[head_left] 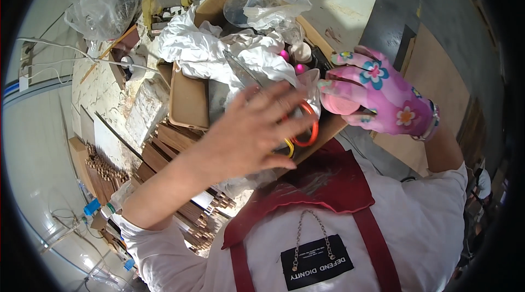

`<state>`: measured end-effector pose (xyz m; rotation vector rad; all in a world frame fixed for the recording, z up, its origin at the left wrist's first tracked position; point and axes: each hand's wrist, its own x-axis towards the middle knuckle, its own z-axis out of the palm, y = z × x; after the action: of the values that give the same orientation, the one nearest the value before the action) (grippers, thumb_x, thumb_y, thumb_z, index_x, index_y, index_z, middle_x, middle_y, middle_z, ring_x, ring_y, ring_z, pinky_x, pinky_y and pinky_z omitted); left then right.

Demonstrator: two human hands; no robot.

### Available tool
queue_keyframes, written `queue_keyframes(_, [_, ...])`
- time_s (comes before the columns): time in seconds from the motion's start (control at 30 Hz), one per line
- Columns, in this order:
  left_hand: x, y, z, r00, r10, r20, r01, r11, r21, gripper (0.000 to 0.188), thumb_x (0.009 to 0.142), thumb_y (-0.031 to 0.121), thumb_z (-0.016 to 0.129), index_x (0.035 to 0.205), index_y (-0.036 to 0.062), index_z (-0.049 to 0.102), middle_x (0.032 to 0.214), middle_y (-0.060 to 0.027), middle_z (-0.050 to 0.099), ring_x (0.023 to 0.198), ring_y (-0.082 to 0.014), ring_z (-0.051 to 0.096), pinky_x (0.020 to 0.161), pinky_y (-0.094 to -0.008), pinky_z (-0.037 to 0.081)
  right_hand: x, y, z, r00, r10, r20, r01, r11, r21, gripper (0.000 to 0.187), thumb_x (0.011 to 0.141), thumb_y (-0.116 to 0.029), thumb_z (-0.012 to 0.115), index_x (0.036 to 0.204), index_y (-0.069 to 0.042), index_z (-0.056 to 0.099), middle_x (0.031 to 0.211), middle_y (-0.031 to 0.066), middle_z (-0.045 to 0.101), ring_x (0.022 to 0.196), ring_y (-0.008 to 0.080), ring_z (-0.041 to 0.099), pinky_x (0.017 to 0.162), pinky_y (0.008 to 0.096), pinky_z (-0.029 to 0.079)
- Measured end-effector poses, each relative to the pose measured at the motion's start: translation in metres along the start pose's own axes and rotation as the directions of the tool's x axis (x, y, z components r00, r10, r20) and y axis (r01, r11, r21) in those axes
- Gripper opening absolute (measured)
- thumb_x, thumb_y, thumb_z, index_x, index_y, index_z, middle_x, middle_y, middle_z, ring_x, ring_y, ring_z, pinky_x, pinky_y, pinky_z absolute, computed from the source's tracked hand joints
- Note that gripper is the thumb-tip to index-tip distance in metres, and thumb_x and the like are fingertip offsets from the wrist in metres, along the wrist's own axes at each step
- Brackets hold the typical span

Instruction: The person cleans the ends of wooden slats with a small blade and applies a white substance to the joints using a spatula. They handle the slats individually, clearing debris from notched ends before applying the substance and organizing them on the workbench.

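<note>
My bare left hand (240, 136) is over the near part of a cardboard box (320, 38), smeared a little by motion, its fingers spread. Beneath it lies a pair of scissors (309, 134) with orange and yellow handles, partly hidden by the fingers; the blades point up and left onto white crumpled cloth (191, 46). At the box's right edge my right hand (385, 92), in a pink flowered glove, grips a round pink object (340, 104), whose kind I cannot make out. Close to its fingertips, pink-topped items (299, 68) stand in the box.
Clear plastic packaging (276, 5) sticks out of the box's far end. A yellowish power tool (167, 5) and a plastic bag (106, 7) lie on the bench to the left. Stacked brown wood strips (175, 141) sit left of the box. A wooden board (437, 92) is at the right.
</note>
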<state>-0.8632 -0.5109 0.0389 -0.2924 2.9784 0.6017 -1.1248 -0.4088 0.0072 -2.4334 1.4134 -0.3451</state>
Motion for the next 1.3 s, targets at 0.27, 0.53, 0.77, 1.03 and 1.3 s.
queue_keyframes(0.27, [-0.023, -0.002, 0.012, 1.0, 0.017, 0.025, -0.023, 0.973, 0.231, 0.043, 0.073, 0.013, 0.06, 0.116, 0.0168, 0.058, 0.13, -0.0038, 0.049, 0.125, -0.023, 0.044, 0.101, -0.0437, 0.037, 0.016, 0.008, -0.011, 0.999, 0.011, -0.053, -0.011, 1.0, 0.015, 0.059, 0.071, -0.029, 0.074, 0.124, -0.011, 0.056, 0.121, 0.0115, 0.056, 0.11, 0.0303, 0.054, 0.098, 0.0411, 0.038])
queue_keyframes(0.53, [0.021, 0.027, 0.018, 0.908, 0.322, -0.268, -0.324, 0.945, 0.039, 0.021, 0.074, 0.009, 0.058, 0.094, 0.0044, 0.062, 0.105, -0.009, 0.062, 0.095, -0.0227, 0.063, 0.076, -0.0313, 0.054, 0.045, 0.002, -0.037, 0.978, 0.006, -0.21, -0.035, 0.991, -0.133, 0.054, 0.077, -0.031, 0.069, 0.127, -0.018, 0.053, 0.119, 0.0094, 0.057, 0.102, 0.0292, 0.058, 0.088, 0.039, 0.047])
queue_keyframes(0.77, [0.079, 0.03, 0.053, 0.989, 0.125, 0.081, -0.135, 0.984, 0.119, 0.028, 0.079, 0.01, 0.054, 0.106, 0.0059, 0.061, 0.095, -0.0104, 0.062, 0.078, -0.0249, 0.064, 0.071, -0.0359, 0.053, 0.056, 0.009, -0.04, 0.982, 0.072, -0.175, -0.07, 0.997, 0.021, 0.058, 0.072, -0.023, 0.072, 0.125, -0.009, 0.054, 0.125, 0.0126, 0.052, 0.108, 0.0306, 0.054, 0.092, 0.0392, 0.044])
queue_keyframes(1.03, [0.115, 0.028, 0.088, 0.922, 0.053, 0.385, -0.227, 0.877, 0.424, 0.017, 0.08, 0.02, 0.057, 0.078, 0.0106, 0.07, 0.095, -0.0071, 0.061, 0.089, -0.0238, 0.06, 0.071, -0.0343, 0.044, 0.036, 0.014, -0.057, 0.901, 0.052, -0.431, 0.032, 0.982, 0.186, 0.052, 0.072, -0.015, 0.075, 0.119, -0.006, 0.056, 0.121, 0.0091, 0.058, 0.116, 0.0283, 0.053, 0.094, 0.0393, 0.046])
queue_keyframes(1.3, [0.108, 0.033, 0.101, 0.95, -0.025, 0.311, -0.171, 0.791, 0.587, 0.032, 0.078, 0.026, 0.06, 0.105, 0.0115, 0.068, 0.099, -0.0057, 0.054, 0.094, -0.0221, 0.054, 0.07, -0.0375, 0.041, 0.002, 0.009, -0.081, 0.891, 0.199, -0.408, -0.085, 0.956, 0.281, 0.062, 0.068, -0.016, 0.065, 0.126, 0.001, 0.052, 0.126, 0.0172, 0.054, 0.118, 0.0283, 0.05, 0.101, 0.0393, 0.037])
